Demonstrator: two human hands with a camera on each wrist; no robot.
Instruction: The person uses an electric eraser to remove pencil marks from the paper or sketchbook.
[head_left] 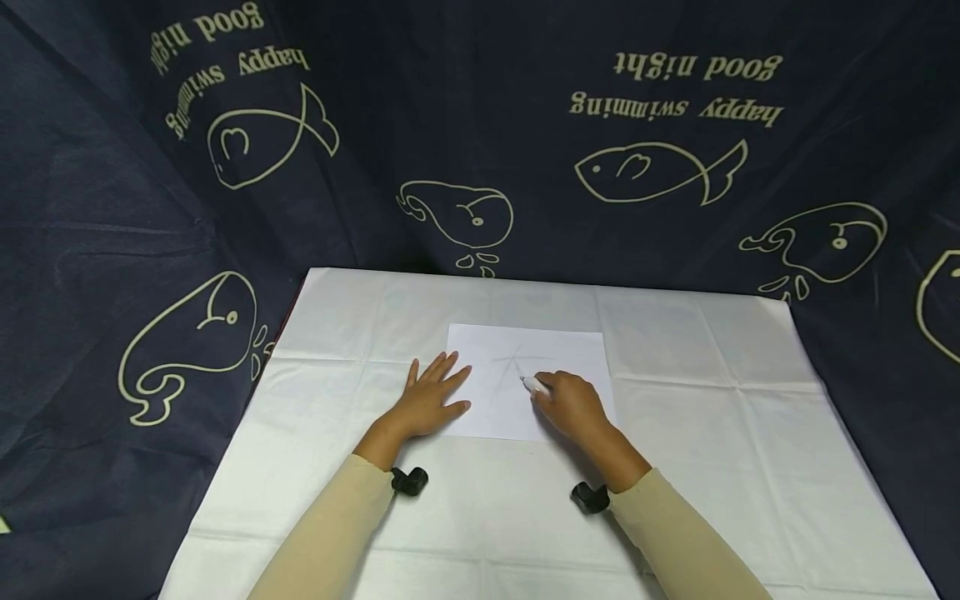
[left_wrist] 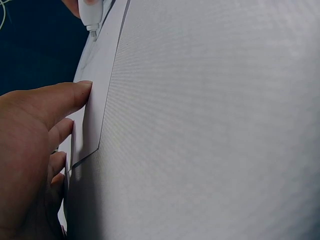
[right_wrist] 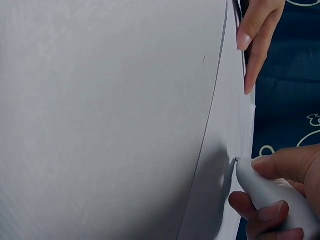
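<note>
A sheet of white paper (head_left: 480, 342) lies on the cloth, with faint grey straight lines crossing on it like part of a star. My left hand (head_left: 427, 404) rests with spread fingers on the paper's left edge; in the left wrist view its thumb (left_wrist: 70, 97) reaches over the sheet. My right hand (head_left: 573, 404) grips a thick white correction pen (head_left: 534, 385), thumb and fingers around its body. Its narrow tip points left and down at the lines, right at the paper in the right wrist view, where the pen (right_wrist: 275, 192) casts a shadow on the sheet.
A creased white cloth (head_left: 675, 467) covers the table. Behind and beside it hangs a dark blue curtain (head_left: 540, 233) printed with fish, whales and lettering. Small black devices are strapped at the left wrist (head_left: 410, 482) and the right wrist (head_left: 590, 498).
</note>
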